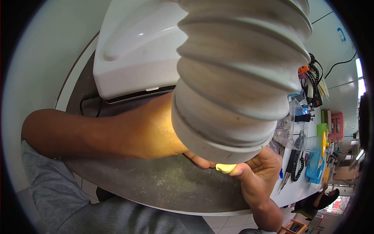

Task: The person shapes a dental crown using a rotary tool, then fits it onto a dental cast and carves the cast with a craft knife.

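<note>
Most left fingers point(201, 160) hide behind the hose point(235, 82), grip unclear; right fingers point(245, 172) pinch a yellow piece point(224, 168).

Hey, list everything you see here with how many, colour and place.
Ribbed hose: 1, off-white, over the middle
Small piece: 1, yellow, at right thumb tip
Table: 1, dark top, under the arms
Machine: 1, white, table's far left
Corded tool: at least 1, black and grey, right
Basket: at least 1, blue, right
Container: 1, pink, far right
Co-worker: 1, dark clothes, lower far right
Floor tiles: several, pale, below table
Other clutter: uncounted, mixed colours, right; too small to tell
Clothing: grey, lower left
Left hand: 1, bare, mostly hidden behind hose
Right hand: 1, bare, holding the small piece
</note>
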{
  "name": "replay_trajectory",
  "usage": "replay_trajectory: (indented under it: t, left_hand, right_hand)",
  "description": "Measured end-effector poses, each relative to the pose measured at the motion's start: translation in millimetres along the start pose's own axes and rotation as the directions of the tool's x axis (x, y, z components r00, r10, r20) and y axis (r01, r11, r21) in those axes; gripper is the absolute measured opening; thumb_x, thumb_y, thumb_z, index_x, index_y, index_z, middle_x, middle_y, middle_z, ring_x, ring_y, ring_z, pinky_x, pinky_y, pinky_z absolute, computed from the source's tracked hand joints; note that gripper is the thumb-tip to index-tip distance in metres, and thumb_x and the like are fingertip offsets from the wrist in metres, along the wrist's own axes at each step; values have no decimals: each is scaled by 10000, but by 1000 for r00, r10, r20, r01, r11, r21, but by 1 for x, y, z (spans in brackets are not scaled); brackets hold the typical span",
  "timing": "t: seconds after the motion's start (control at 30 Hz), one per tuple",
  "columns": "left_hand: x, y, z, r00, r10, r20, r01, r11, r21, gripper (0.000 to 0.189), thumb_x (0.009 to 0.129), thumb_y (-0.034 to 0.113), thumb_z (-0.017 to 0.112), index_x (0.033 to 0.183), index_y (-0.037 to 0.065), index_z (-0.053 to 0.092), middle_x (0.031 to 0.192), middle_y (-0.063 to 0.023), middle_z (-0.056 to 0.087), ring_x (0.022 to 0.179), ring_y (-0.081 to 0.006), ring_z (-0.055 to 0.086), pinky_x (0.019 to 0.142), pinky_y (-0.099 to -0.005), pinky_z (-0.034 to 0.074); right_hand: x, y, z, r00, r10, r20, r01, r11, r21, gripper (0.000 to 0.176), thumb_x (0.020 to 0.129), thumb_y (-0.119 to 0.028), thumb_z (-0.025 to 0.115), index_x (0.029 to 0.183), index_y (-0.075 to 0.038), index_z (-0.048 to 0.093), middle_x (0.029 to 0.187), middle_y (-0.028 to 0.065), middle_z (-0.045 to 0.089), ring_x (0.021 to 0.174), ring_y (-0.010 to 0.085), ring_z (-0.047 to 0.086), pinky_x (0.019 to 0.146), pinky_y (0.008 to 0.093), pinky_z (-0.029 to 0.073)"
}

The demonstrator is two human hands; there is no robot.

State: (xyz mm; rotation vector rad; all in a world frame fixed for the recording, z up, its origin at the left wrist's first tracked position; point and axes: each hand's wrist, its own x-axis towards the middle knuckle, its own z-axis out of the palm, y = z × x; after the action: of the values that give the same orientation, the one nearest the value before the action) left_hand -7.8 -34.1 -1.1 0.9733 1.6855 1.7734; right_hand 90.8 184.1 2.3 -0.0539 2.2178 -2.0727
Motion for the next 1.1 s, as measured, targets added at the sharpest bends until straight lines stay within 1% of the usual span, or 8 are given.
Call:
replay_trajectory:
  t: [0.03,0.13,0.4,0.57,0.73,0.8,0.9,1.1]
  left_hand:
    - [0,-1,-1,1000,0,1,0,1000,0,468,730,65,823,1127,-16,589,982,-70,681,944,-146,627,834,-308,515]
    - [0,-10,-6,999,-45,-27,37,971,-237,455,771,76,802,1157,-9,576,1021,-78,670,990,-148,619,859,-313,508]
    - [-2,-45,5,961,200,-189,-194,980,48,555,799,100,791,1245,-18,483,1158,-129,606,1101,-206,578,945,-343,471]
    - [-2,-56,10,929,280,-242,-248,957,153,618,816,115,784,1300,-24,426,1243,-161,566,1170,-243,552,999,-361,448]
    - [-4,-46,12,942,215,-258,-201,976,79,657,805,122,798,1312,-23,406,1254,-171,556,1189,-258,543,1016,-369,440]
    - [-6,-46,10,944,229,-237,-175,958,229,685,792,127,811,1316,-24,395,1250,-174,555,1190,-263,542,1017,-371,439]
    - [-8,-45,8,959,184,-217,-115,948,297,703,787,132,815,1322,-26,387,1258,-178,551,1195,-265,538,1024,-372,434]
    - [-7,-36,6,964,162,-211,-109,964,242,705,791,127,813,1328,-27,383,1272,-180,544,1207,-263,529,1031,-374,427]
  right_hand:
    - [0,0,0,1000,-22,5,22,999,-28,633,790,-1,791,1324,144,485,1109,191,653,961,205,677,855,291,555]
    - [-2,4,0,996,-86,-24,83,991,-106,647,766,-15,815,1316,127,505,1101,182,634,947,202,676,849,286,557]
    - [-2,11,4,973,-216,-75,201,965,-171,653,742,-45,842,1296,106,533,1110,187,613,951,204,663,828,293,576]
    - [-2,12,2,964,-261,-53,243,942,-230,654,737,-57,848,1290,104,537,1119,194,609,957,206,660,829,300,585]
    - [0,12,2,958,-280,-53,263,940,-219,649,734,-54,849,1287,95,544,1125,194,608,959,206,659,833,299,587]
    - [-1,10,2,963,-264,-58,245,943,-226,648,735,-51,847,1289,94,542,1131,194,606,963,205,659,835,299,586]
    - [-2,9,2,969,-236,-67,217,951,-218,648,739,-44,843,1293,92,538,1150,191,598,976,202,656,845,298,583]
    - [0,6,1,975,-218,-40,208,961,-183,642,755,-23,825,1309,91,523,1186,173,579,1012,194,644,872,298,573]
